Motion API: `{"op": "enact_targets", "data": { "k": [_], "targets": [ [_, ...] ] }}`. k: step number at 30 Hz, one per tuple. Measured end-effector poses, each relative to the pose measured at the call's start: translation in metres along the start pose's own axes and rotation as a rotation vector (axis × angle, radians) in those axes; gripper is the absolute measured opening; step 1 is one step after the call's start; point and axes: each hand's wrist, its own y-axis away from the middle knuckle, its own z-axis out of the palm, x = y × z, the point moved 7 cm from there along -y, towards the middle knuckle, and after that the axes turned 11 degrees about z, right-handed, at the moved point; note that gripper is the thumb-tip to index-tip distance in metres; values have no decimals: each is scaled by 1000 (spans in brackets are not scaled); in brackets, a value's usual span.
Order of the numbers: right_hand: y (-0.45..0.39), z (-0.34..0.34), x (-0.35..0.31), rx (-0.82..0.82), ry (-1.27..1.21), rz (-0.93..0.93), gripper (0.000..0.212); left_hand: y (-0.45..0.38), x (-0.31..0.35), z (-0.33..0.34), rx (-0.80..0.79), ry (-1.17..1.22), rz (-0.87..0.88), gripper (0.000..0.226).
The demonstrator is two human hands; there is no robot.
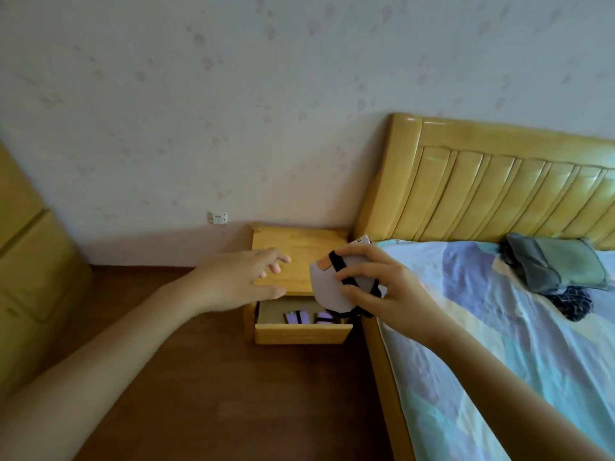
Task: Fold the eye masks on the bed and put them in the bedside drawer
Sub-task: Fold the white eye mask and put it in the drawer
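Note:
My right hand (pixel 382 287) grips a folded pale grey eye mask (pixel 327 291) with a black strap, held in the air above the right end of the open bedside drawer (pixel 301 333). Two folded purple eye masks (pixel 296 317) lie inside the drawer. My left hand (pixel 246 277) hovers with fingers spread over the front of the wooden bedside table (pixel 296 247), holding nothing. More dark and grey-green fabric items (pixel 552 267) lie on the bed (pixel 499 344) near the headboard.
The wooden headboard (pixel 499 188) rises behind the bed. A tall wooden cabinet (pixel 26 261) stands at the left. A wall socket (pixel 218 217) sits above the skirting. Brown wooden floor (pixel 233 394) stretches in front of the bedside table.

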Motion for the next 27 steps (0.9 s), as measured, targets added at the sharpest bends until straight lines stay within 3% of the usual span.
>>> {"op": "enact_targets", "data": {
  "k": [9, 13, 15, 20, 27],
  "targets": [
    [-150, 66, 102, -241, -109, -43, 22, -131, -103, 31, -36, 234, -122, 54],
    [-209, 112, 157, -329, -128, -26, 22, -182, -166, 55, -23, 292, -200, 24],
    [-234, 139, 183, -360, -127, -11, 22, -203, -201, 70, -34, 261, -249, 20],
    [-269, 211, 261, -428, -180, 190, 24, -242, -284, 136, -109, 286, -398, 42],
    [-263, 312, 383, -428, -287, 627, 21, -281, -368, 250, -261, 205, -476, 22]
  ]
}}
